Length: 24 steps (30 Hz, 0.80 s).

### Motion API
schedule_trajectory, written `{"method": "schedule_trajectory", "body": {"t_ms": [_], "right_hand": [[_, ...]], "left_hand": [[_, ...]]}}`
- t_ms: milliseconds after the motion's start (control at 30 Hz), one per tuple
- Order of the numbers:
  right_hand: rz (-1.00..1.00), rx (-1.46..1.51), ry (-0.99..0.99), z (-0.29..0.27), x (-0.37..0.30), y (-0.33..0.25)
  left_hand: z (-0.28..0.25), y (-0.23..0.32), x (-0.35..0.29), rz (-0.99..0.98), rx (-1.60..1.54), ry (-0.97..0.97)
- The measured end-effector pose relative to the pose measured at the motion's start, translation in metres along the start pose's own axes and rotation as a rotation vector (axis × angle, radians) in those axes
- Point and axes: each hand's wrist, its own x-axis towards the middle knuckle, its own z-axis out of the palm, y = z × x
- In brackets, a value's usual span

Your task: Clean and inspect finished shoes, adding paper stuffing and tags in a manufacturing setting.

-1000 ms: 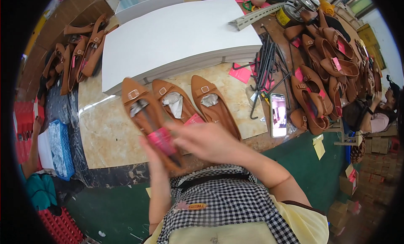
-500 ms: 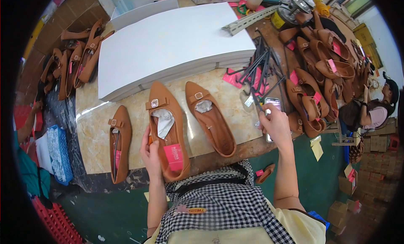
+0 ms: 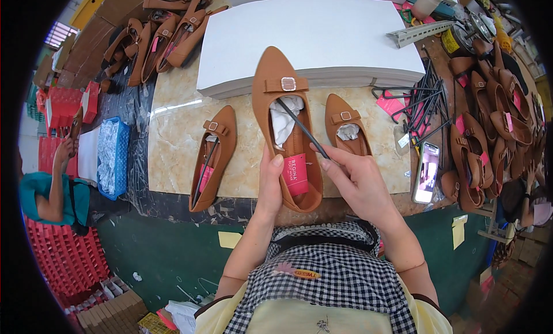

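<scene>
Fitting a thin black rod (image 3: 300,126) into a brown leather-look pointed shoe (image 3: 295,142), it seems.
At frame centre, the left hand (image 3: 269,184) clasps the shoe's side; the right hand (image 3: 363,185) pinches the rod's lower end. Next likely calls for steady pressure heelward, where a pink rectangular card (image 3: 295,175) could interfere. A thick white sheet stack (image 3: 311,40) bounds upper centre; bent black rods (image 3: 425,106) lie upper right.
</scene>
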Motion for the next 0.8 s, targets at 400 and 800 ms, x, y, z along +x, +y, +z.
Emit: {"method": "schedule_trajectory", "body": {"t_ms": [400, 800], "right_hand": [[-0.295, -0.426, 0.143, 0.032, 0.01, 0.028], [0.241, -0.866, 0.638, -0.152, 0.079, 0.209]], "left_hand": [[0.013, -0.062, -0.019, -0.082, -0.184, 0.31], [0.082, 0.01, 0.01, -0.113, 1.072, -0.315]]}}
